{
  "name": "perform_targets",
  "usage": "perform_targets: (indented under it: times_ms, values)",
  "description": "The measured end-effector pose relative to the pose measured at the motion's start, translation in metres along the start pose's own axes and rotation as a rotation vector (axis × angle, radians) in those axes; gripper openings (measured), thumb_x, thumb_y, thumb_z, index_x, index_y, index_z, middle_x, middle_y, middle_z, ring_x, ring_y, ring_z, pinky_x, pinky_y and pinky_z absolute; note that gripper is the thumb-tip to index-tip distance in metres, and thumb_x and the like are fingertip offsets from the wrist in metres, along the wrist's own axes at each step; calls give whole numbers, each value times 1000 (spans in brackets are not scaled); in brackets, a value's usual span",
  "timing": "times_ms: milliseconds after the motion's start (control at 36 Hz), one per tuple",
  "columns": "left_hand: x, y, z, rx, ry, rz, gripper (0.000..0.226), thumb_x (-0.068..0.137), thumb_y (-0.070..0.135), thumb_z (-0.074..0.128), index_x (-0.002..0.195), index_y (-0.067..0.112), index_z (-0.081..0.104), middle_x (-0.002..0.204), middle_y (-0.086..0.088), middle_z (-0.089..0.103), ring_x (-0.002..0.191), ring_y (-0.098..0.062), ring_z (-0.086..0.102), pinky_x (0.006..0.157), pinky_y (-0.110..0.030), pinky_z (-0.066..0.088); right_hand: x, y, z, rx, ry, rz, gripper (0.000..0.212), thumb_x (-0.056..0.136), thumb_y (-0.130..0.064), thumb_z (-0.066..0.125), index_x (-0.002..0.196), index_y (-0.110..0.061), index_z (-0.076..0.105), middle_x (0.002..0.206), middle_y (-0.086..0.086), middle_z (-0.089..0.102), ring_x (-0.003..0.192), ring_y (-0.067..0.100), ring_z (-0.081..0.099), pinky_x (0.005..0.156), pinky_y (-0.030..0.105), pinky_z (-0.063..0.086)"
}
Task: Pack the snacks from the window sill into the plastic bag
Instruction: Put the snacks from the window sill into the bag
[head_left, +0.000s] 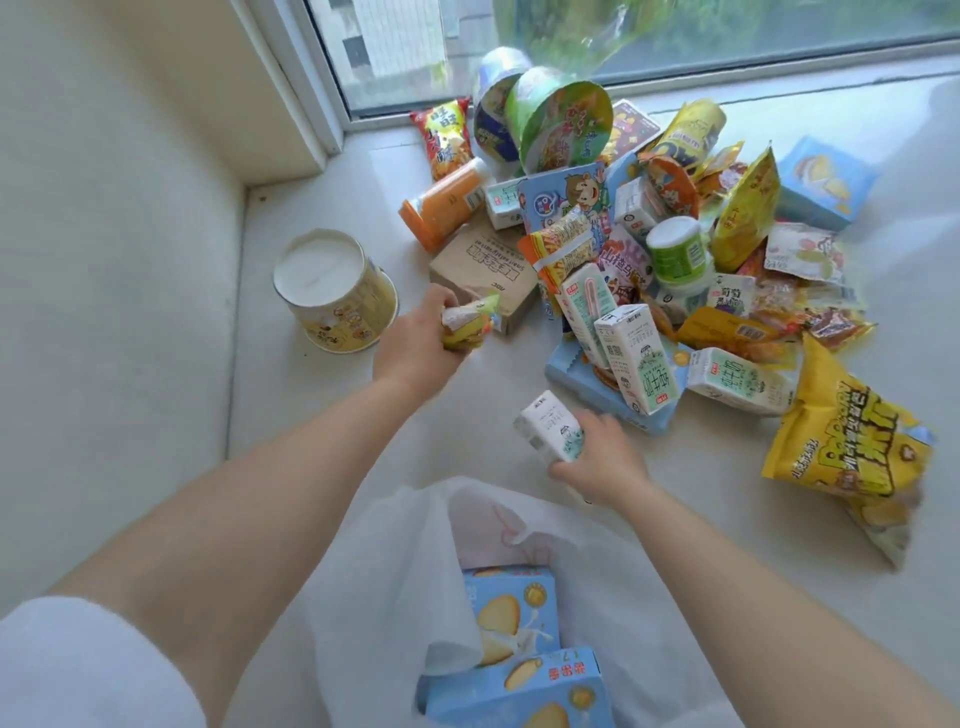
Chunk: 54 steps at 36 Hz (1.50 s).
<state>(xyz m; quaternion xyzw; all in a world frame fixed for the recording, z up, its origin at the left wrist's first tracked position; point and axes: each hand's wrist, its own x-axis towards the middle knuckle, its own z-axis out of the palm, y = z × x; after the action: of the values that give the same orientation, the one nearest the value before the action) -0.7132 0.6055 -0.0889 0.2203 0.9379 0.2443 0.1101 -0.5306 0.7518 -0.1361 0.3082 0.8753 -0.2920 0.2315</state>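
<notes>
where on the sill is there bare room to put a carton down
Bare sill shows between the yellow paper tub and the white plastic bag, beside the left hand. Another patch lies right of the bag, below the yellow chip bag. The snack pile by the window is crowded.

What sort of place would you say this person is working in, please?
Most likely a room in a home: a wide pale stone window sill under a white-framed glass window facing another building, heaped with packaged snacks beside a thin white plastic bag.
</notes>
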Motion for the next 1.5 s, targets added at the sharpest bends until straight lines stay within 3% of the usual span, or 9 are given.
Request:
perform_targets:
  times_ms: [111,222,417,611,722,806,1083,1361,1500]
  values:
    - [-41,11,-26,-244,-7,-57,43,72,37,74,93,40,37,76,21,52,71,-19,54,57,-33,47,-31,10,-11,305,93,45,53,66,-33,76,110,-19,49,111,5,48,94,21,53,72,32,46]
    - [-84,27,-40,-436,-77,-68,43,68,38,76,85,46,38,81,8,60,72,-21,58,52,-32,47,-61,18,-19,591,96,89,44,67,-29,78,102,-23,51,105,3,58,88,21,60,53,25,42]
    - [-154,42,-30,-435,-208,-14,47,70,37,79,88,44,36,84,1,63,61,-18,59,43,-26,46,-114,38,-22,833,81,63,37,70,-19,79,97,-26,54,92,-4,66,80,14,63,56,28,46]
    - [-206,53,15,-210,-405,143,45,75,41,73,98,37,34,89,3,62,79,-24,58,63,-32,43,-153,59,-6,863,100,64,39,70,-13,79,98,-25,54,93,-6,64,81,9,61,60,25,45]
    - [-222,50,34,205,-454,349,48,76,26,66,116,32,39,108,-1,61,92,-29,59,65,-30,37,-170,70,5,865,92,81,42,71,-13,79,105,-19,55,96,-2,65,85,14,63,66,29,49]
    - [-231,33,38,426,-513,438,59,76,39,66,127,32,36,115,-1,58,103,-29,57,72,-31,40,-180,76,13,830,55,93,42,70,-15,80,105,-17,56,97,0,66,89,19,64,74,34,50]
    - [-235,-17,5,804,-567,217,43,86,15,54,126,24,43,124,-6,49,114,-26,53,83,-35,42,-186,69,34,661,-26,86,40,67,-19,81,97,-18,55,97,0,66,89,20,64,79,38,53]
    - [-261,-6,20,561,-271,313,53,87,14,47,137,26,35,126,-2,45,111,-24,48,78,-34,41,-182,51,41,455,-15,28,36,64,-22,80,84,-26,50,86,-5,63,82,17,62,69,31,51]
    - [-269,-11,40,465,-554,285,63,89,20,54,144,30,24,135,-4,40,120,-27,43,86,-39,40,-179,43,44,402,20,23,39,64,-23,79,91,-24,51,90,-5,62,83,16,60,68,31,51]
